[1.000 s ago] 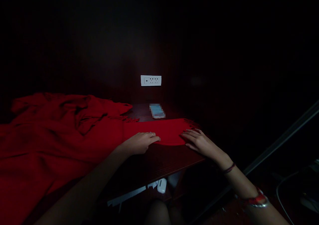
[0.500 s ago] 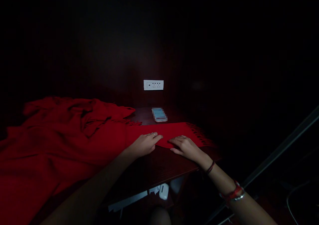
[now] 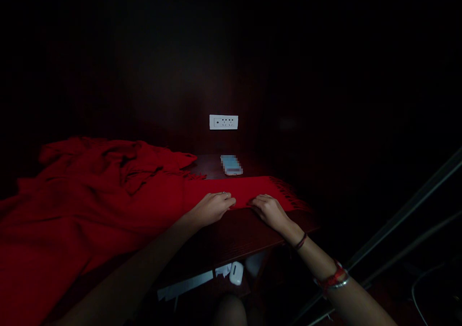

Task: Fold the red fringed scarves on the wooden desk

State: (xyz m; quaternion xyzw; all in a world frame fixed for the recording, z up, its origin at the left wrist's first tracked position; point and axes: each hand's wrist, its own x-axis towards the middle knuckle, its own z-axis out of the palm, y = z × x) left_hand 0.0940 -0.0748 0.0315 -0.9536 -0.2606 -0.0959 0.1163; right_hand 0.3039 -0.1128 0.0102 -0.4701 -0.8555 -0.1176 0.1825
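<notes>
A red fringed scarf [image 3: 151, 205] spreads over the dark wooden desk [image 3: 231, 239]. Its left part lies rumpled in a heap, while the right part forms a flat folded strip ending in tassels. My left hand [image 3: 213, 206], with a ring on one finger, has its fingers curled and pinching the strip's near edge. A short way to the right, my right hand [image 3: 269, 211] grips the same edge with bent fingers, close to the fringed end; its thumb is mostly hidden. Bracelets circle my right wrist and forearm.
Behind the strip lies a phone [image 3: 231, 165] with a blurred screen. A white socket panel [image 3: 224, 122] is on the back wall. Under the desktop, a white case [image 3: 236, 273] sits beside crumpled paper [image 3: 223, 270]. Pale bars [image 3: 407, 210] slant at the right.
My fingers have curled in from a flatter pose, closing on the strip's near edge. That edge now runs straighter between my hands. The view has shifted slightly.
</notes>
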